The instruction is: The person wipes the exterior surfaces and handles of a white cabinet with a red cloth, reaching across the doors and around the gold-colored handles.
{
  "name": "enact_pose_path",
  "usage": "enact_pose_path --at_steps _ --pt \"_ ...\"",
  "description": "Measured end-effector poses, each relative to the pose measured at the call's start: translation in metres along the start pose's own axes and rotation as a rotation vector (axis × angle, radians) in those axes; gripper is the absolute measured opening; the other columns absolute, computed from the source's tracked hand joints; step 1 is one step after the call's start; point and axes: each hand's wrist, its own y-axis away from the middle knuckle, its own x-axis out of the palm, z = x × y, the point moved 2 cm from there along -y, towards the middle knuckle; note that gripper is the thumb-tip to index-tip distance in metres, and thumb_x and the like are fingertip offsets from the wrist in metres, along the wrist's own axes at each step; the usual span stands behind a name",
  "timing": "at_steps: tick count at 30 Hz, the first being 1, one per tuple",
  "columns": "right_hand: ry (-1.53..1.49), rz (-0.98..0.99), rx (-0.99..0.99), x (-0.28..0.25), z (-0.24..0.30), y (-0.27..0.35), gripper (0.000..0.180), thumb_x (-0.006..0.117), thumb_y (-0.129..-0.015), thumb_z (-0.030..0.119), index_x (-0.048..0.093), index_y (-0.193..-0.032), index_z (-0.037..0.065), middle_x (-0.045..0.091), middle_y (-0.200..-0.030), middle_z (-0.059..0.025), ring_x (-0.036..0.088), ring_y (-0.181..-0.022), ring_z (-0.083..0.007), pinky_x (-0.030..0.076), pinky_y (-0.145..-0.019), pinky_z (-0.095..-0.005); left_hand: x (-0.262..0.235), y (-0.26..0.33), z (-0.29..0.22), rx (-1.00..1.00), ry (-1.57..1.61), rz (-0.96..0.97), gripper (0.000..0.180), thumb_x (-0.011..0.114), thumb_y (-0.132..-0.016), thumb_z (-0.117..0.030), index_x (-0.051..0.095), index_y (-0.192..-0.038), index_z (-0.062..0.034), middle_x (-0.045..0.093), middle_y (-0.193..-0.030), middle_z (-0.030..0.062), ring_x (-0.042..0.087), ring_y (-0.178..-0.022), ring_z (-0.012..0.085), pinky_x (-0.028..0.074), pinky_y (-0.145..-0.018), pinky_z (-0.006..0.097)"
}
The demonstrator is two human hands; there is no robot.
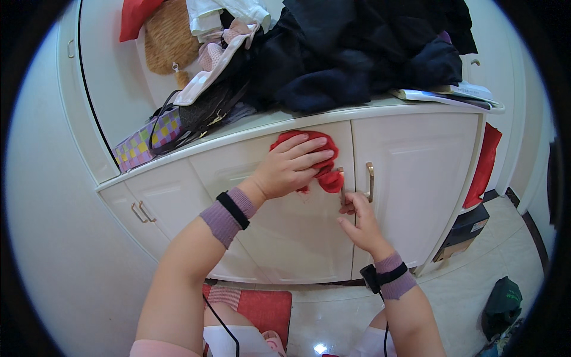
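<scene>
My left hand (pixel 292 168) presses a bunched red cloth (pixel 331 180) against the upper part of a white cabinet door (pixel 267 229). Its fingers lie across the cloth, and part of the cloth bulges out beside the door's metal handle (pixel 341 177). Lower down, my right hand (pixel 360 223) has its fingers curled at the bottom end of that handle, with the thumb held a little away. A second handle (pixel 370 181), on the neighbouring door (pixel 416 178), stands just right of my right fingertips. Small reddish marks show on the door below the cloth.
Dark clothes (pixel 357 53) are heaped on the cabinet top, beside a black bag (pixel 205 113), a checkered box (pixel 148 140) and papers (pixel 452 95). A red mat (pixel 270 309) lies below. Boxes (pixel 461 232) stand at the right side, and a dark green bag (pixel 502 306) sits on the floor.
</scene>
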Motion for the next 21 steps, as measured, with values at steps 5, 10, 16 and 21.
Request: enact_pose_path --at_steps 5,10,16,21 --pt "-0.011 -0.036 -0.011 0.002 -0.003 0.001 0.044 0.066 -0.082 0.000 0.051 -0.123 0.001 0.051 -0.109 -0.0079 0.061 -0.097 -0.0179 0.049 -0.086 -0.0326 -0.023 0.059 0.005 -0.078 0.033 0.048 0.019 0.070 -0.078 -0.011 0.067 -0.097 -0.0098 0.060 -0.140 0.0073 0.051 -0.135 0.0313 0.039 -0.113 0.050" --pt "-0.034 -0.033 -0.011 0.002 -0.001 -0.002 0.042 0.067 -0.083 0.001 0.052 -0.122 0.001 0.051 -0.107 -0.0080 0.061 -0.095 -0.0175 0.049 -0.086 -0.0316 -0.049 0.094 0.001 -0.124 0.001 0.174 0.019 0.070 -0.077 -0.008 0.066 -0.096 -0.0080 0.060 -0.140 0.0093 0.050 -0.136 0.0334 0.039 -0.113 0.051" --pt "0.005 -0.018 -0.045 -0.004 -0.005 -0.001 0.045 0.067 -0.082 0.000 0.052 -0.124 0.001 0.052 -0.108 -0.0113 0.062 -0.095 -0.0219 0.051 -0.085 -0.0341 -0.052 0.036 -0.015 -0.127 0.061 0.045 0.021 0.070 -0.077 -0.007 0.067 -0.098 -0.0077 0.058 -0.142 0.0103 0.048 -0.138 0.0340 0.041 -0.112 0.051" --pt "-0.054 0.004 -0.022 -0.003 0.001 0.000 0.047 0.067 -0.082 0.000 0.051 -0.126 0.001 0.053 -0.112 -0.0118 0.062 -0.097 -0.0222 0.051 -0.086 -0.0346 -0.016 -0.047 -0.026 0.001 0.053 -0.056 0.023 0.066 -0.081 -0.015 0.066 -0.104 -0.0122 0.051 -0.150 0.0082 0.044 -0.141 0.0332 0.037 -0.116 0.050"
